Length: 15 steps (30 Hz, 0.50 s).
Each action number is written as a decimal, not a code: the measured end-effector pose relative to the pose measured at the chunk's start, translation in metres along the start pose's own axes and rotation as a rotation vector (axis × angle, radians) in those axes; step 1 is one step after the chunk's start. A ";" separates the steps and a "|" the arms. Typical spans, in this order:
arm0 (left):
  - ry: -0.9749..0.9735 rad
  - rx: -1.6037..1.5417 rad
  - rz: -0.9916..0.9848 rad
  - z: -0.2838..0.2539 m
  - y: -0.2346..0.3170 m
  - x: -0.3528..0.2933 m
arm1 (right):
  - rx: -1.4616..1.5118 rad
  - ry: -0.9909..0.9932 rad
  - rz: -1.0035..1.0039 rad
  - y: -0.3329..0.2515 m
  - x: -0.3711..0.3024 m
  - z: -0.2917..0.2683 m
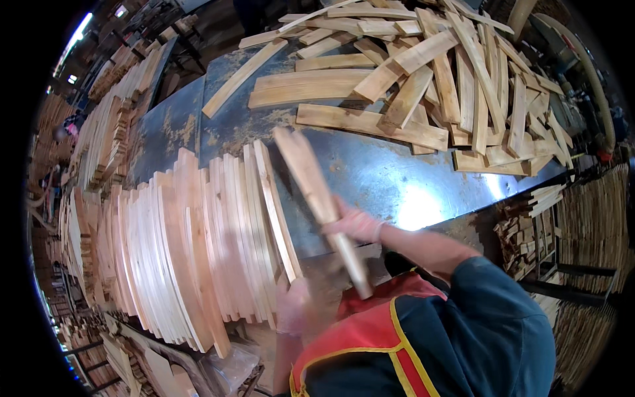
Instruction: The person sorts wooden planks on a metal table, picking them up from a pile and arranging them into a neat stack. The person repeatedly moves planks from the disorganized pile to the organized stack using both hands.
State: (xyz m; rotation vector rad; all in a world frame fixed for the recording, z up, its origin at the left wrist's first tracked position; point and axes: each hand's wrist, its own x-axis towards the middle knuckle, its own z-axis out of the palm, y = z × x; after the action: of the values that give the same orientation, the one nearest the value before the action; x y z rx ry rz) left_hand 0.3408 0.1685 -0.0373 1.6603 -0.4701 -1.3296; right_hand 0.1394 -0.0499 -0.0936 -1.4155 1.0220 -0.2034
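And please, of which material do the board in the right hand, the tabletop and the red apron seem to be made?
Board: wood, seemingly unvarnished; tan colour with faint darker marks, though blurred.
Tabletop: probably sheet metal, worn and smooth; bluish-grey, with a bright glare.
Red apron: likely fabric, matte; it folds softly.

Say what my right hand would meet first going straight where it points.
Beyond its held board, your right hand would probably meet the end board of the row at left; depth is unclear.
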 end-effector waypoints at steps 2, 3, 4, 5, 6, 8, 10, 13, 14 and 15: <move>0.046 0.484 0.210 0.008 0.018 0.010 | -0.217 -0.131 0.061 -0.024 0.016 0.048; 0.165 0.809 0.298 0.014 0.020 0.018 | -0.255 -0.188 0.046 -0.031 0.031 0.070; 0.286 1.131 0.385 0.018 0.017 0.024 | -0.296 -0.250 0.032 -0.033 0.040 0.084; 0.409 1.446 0.476 0.024 0.013 0.031 | -0.262 -0.324 -0.013 -0.034 0.041 0.076; 0.395 1.522 0.463 0.027 0.012 0.038 | -0.232 -0.395 -0.062 -0.041 0.046 0.058; 0.385 1.669 0.420 0.027 0.011 0.050 | -0.089 -0.274 -0.117 -0.045 0.041 0.022; 0.413 1.717 0.300 0.017 -0.001 0.056 | -0.108 0.121 -0.154 -0.044 0.014 -0.048; 0.460 1.726 0.239 0.031 0.000 0.058 | -0.935 0.651 -0.101 -0.012 0.005 -0.183; 0.475 1.727 0.243 0.040 0.007 0.060 | -1.176 0.752 -0.225 0.016 0.004 -0.218; 0.432 1.729 0.318 0.057 0.016 0.062 | -1.277 0.816 -0.252 0.026 0.004 -0.243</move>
State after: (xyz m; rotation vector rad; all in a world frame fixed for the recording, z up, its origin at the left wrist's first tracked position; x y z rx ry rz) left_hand 0.3145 0.0897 -0.0573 2.8438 -1.7958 0.0007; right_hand -0.0353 -0.2194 -0.0764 -2.7473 1.7767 -0.3539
